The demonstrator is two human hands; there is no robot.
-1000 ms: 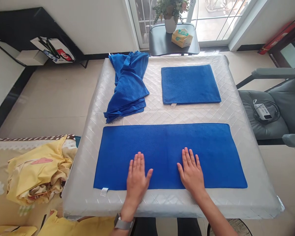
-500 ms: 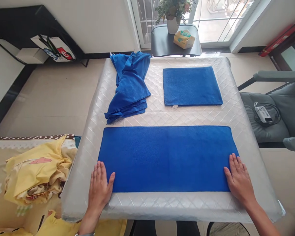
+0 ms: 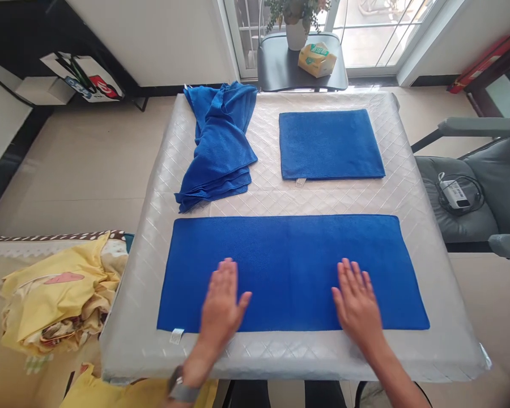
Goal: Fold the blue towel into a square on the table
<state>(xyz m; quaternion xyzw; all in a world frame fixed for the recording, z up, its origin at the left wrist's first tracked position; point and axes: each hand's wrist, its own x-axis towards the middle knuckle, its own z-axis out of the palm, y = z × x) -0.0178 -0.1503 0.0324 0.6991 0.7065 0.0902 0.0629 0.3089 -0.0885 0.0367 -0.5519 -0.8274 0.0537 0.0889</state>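
While the long blue cloth (image 3: 289, 266) is lying flat along the near side of the counter (image 3: 280, 358), its near edge running close to the counter's front, both hands are spreading over it without gripping anything. It is looking light, soft and limp, probably a napped towel fabric that will be draping and creasing easily rather than slipping or breaking; the corners and the hemmed short ends are seeming the surest places for pinching, with the white label (image 3: 176, 336) marking the near left corner. The left hand (image 3: 221, 300) is lying left of the cloth's middle, palm down, its fingers straight and close together, thumb angling inward. The right hand (image 3: 359, 303) is mirroring it right of the middle, fingers extended and slightly parted. Both forearms are reaching in from the near edge, and blur is leaving it unclear whether the palms are pressing or just skimming the fabric.
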